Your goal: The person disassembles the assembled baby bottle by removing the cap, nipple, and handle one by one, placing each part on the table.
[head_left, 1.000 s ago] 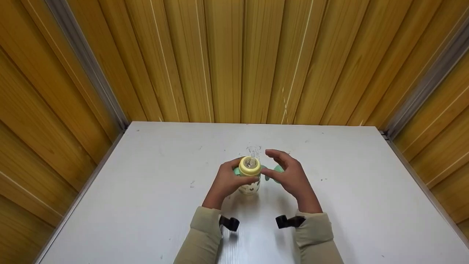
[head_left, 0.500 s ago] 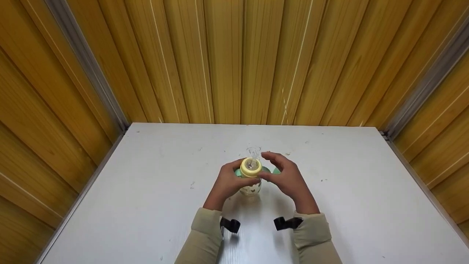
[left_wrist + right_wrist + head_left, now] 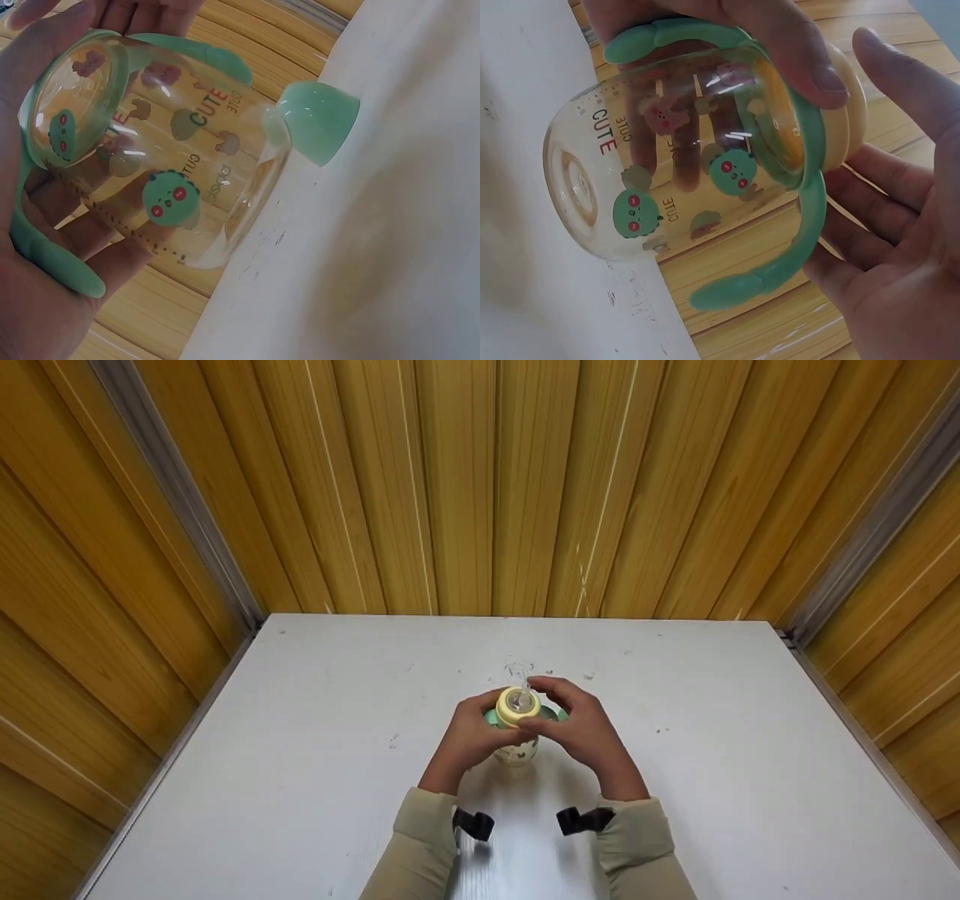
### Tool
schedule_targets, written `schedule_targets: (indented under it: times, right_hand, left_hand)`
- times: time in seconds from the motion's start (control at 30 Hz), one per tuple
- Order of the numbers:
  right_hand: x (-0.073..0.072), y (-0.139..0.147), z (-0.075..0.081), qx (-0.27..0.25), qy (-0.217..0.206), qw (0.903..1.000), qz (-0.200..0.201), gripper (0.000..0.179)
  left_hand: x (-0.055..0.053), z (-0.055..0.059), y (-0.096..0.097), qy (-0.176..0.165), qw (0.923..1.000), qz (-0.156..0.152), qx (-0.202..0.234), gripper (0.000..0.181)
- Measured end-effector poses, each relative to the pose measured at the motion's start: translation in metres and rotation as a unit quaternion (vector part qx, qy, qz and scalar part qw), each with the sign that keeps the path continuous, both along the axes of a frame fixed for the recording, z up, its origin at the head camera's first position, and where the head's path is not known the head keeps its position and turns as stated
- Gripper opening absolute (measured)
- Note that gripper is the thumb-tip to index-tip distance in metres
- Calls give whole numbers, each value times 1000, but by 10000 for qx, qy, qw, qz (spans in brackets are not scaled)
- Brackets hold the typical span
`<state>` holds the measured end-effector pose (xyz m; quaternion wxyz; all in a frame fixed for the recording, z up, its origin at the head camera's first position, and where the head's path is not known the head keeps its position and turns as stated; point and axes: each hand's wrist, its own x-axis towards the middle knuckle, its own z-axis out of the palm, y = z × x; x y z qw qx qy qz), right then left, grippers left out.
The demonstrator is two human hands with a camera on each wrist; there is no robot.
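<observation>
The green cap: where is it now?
The green cap sits on the white table, upper right in the left wrist view, just past the base of the clear bottle; the head view shows it mostly hidden behind the right hand.

The clear bottle (image 3: 202, 142) is printed with green, red-cheeked faces, pinkish bears and the word CUTE in red and dark letters. Pale yellow is shown by its collar (image 3: 846, 126), mint green by the handles (image 3: 761, 279) and the cap (image 3: 319, 120). The white table (image 3: 300, 750) is flecked with dark marks; the yellow-brown walls (image 3: 457, 495) are wood-grained. Sleeves (image 3: 415, 847) are coloured beige.
</observation>
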<state>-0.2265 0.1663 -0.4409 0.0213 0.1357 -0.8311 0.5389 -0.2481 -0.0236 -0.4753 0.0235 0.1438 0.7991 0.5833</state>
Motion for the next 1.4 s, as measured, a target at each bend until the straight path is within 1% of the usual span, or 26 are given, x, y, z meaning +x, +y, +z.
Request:
schedule_targets:
  times: [0.3,0.5,0.63,0.73,0.87,0.97,1.2,1.4]
  right_hand:
    - [1,-4,0,-92,-124,9998,87,67]
    - [1,-4,0,58,-138,9998,102,70]
    - [1,-4,0,200,-35,9998,47,68]
    - [1,-5,0,310,123,9994,4,66]
    - [2,-5,0,417,400,9983,-39,64]
    - [3,-5,0,429,534,9976,-46,64]
    - [3,-5,1,400,537,9977,-59,62]
    - [4,-5,2,399,568,9976,-71,63]
  left_hand:
    - [0,0,3,17,9999,-80,-59,68]
    - [-1,1,3,48,9999,-68,-106,69]
    - [-1,1,2,116,9998,-67,-121,70]
    - [0,1,2,94,9999,-84,-72,71]
    - [0,1,2,57,9998,-174,-40,71]
    - [0,0,2,54,9997,-236,-67,71]
    - [0,-1,3,-8,9995,-312,-96,71]
    - [0,-3,2,-14,9987,-505,-47,76]
